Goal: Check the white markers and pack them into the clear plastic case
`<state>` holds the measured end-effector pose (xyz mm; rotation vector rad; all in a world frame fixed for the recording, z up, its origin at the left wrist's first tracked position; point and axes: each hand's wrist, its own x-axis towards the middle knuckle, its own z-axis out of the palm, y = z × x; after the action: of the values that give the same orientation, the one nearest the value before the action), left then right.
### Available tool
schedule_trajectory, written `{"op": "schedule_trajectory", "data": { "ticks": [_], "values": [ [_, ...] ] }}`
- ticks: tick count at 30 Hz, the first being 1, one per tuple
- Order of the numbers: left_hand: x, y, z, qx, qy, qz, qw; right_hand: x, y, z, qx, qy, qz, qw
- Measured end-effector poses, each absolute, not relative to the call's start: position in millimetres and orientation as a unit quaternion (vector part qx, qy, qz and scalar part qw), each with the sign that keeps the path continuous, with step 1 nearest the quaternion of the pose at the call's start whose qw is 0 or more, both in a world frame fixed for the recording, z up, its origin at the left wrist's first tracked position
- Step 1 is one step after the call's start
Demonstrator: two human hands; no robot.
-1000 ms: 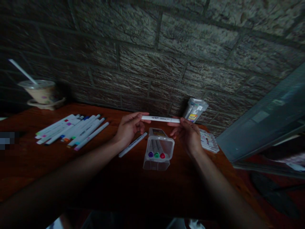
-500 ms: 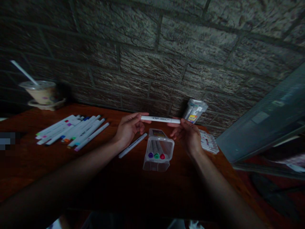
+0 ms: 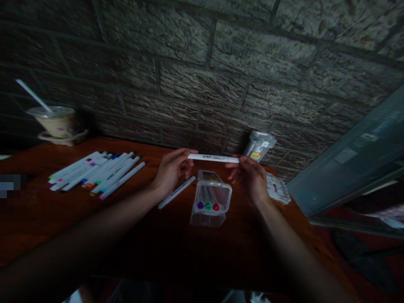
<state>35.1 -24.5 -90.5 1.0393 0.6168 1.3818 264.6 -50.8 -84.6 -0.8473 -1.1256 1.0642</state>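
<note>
Left hand (image 3: 168,171), left of clear marker case (image 3: 208,219), pinches one end of white marker (image 3: 214,158) between thumb and fingers, other fingers curled. Loose marker (image 3: 177,192) lies aslant on table, just left of case. Case holds three capped markers (image 3: 208,206): purple, green, red ends. White marker spans level above case's far end. Right hand (image 3: 254,181), right of case, grips marker's other end, fingertips closed. Yellow-labelled marker box (image 3: 261,143) stands beyond case, to right.
</note>
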Motion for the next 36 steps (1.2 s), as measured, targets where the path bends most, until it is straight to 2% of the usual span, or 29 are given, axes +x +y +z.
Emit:
{"op": "schedule_trajectory", "data": {
  "ticks": [16,26,36],
  "values": [
    [36,-21,-94,0.467,0.291,0.608,0.572,267,-50,-90,-0.393,-0.539,0.402,0.628],
    [36,-24,-91,0.516,0.269,0.633,0.510,267,-44,-96,-0.431,-0.580,0.321,0.612],
    [36,-23,-92,0.520,0.234,0.629,0.529,269,-40,-106,-0.436,-0.607,0.272,0.606]
  ]
}}
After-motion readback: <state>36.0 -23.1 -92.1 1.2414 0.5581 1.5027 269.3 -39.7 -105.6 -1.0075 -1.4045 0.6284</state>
